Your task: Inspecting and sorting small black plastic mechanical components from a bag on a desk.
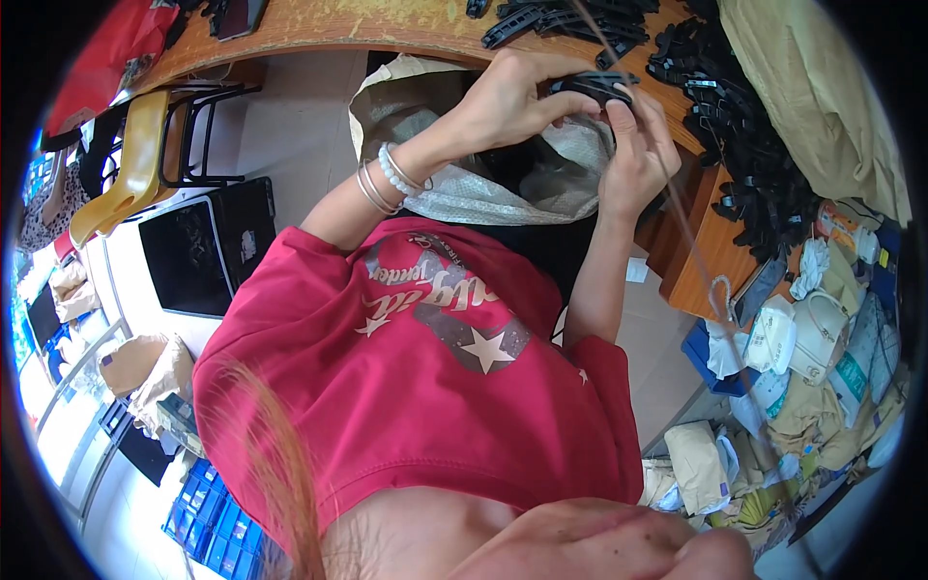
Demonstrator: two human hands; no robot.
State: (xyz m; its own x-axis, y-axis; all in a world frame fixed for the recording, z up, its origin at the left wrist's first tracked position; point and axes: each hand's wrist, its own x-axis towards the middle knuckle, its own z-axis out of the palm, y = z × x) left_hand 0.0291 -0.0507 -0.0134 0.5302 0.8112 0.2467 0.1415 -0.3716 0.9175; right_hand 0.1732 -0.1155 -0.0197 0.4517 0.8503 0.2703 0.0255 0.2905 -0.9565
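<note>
An open beige-and-white woven sack (474, 200) gapes, its contents lost in shadow. Over its far side, the braceleted left hand (517, 101) and bare-wristed right hand (640, 159) pinch an elongated black plastic piece (594, 87) between thumbs and fingers.

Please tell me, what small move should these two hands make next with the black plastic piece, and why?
Probably firm up the left hand's pinch on the black plastic piece before the right hand shifts its grip. Both hands meet on it, and the woven sack gapes open below, so a loose piece might fall in.
</note>
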